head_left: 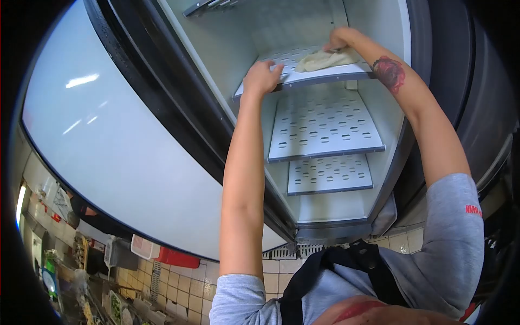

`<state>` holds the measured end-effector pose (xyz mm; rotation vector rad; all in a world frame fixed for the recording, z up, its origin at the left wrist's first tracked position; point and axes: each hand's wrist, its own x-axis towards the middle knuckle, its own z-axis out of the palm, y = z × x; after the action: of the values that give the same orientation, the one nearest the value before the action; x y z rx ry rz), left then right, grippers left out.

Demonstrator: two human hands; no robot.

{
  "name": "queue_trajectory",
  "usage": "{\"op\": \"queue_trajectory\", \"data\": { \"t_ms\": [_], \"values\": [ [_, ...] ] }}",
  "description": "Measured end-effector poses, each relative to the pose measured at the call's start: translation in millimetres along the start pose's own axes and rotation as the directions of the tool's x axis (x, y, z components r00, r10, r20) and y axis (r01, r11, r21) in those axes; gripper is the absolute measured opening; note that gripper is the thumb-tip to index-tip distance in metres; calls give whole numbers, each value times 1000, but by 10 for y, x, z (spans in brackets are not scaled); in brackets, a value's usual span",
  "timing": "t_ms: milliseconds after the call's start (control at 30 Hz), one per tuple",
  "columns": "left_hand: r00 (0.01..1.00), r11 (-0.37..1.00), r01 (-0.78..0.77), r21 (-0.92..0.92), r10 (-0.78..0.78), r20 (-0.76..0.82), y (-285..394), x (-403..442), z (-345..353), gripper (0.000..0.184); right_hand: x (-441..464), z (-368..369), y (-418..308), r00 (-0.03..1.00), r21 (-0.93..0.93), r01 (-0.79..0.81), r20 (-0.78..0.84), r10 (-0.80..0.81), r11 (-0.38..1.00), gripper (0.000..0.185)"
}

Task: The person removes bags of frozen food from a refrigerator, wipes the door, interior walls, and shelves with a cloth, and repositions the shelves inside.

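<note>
A pale, crumpled cloth [327, 59] lies on the upper perforated white shelf [309, 77] inside an open fridge-like cabinet. My right hand [338, 39] is at the back edge of the cloth, fingers bent down; whether they grip it cannot be made out. At the shelf's left front corner, my left hand [263, 77] rests with its fingers apart and thumb toward the middle, holding nothing. The cloth is to the right of this hand, not touching it.
Two more perforated shelves [325, 127] [329, 174] sit below. A large white door panel [135, 146] stands open at the left. A red container [179, 257] and cluttered kitchen items are at the lower left, over a tiled floor [189, 292].
</note>
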<state>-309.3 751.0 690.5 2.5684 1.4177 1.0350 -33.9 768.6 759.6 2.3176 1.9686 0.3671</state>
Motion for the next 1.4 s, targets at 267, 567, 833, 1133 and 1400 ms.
{"op": "queue_trajectory", "data": {
  "t_ms": [267, 567, 833, 1133, 1400],
  "values": [
    [963, 939, 268, 215, -265, -46, -2, -92, 110, 54, 494, 333, -1171, 958, 227, 278, 2, -286, 933, 67],
    [957, 944, 279, 177, -288, 25, -3, -103, 10, 53, 1877, 642, -1501, 606, 111, 731, -559, -566, 673, 39],
    [960, 941, 267, 209, -239, -148, -95, -131, 86, 45, 2547, 874, 463, 910, 5, 382, -176, -375, 924, 37],
    [966, 954, 257, 152, -253, -49, -157, -166, 42, 43, 2370, 608, 955, 945, -306, 326, 117, -304, 895, 31],
    [973, 960, 223, 170, -229, 14, -176, -206, -31, 47, 1651, 168, 812, 901, -612, 361, 34, -433, 704, 30]
  ]
}}
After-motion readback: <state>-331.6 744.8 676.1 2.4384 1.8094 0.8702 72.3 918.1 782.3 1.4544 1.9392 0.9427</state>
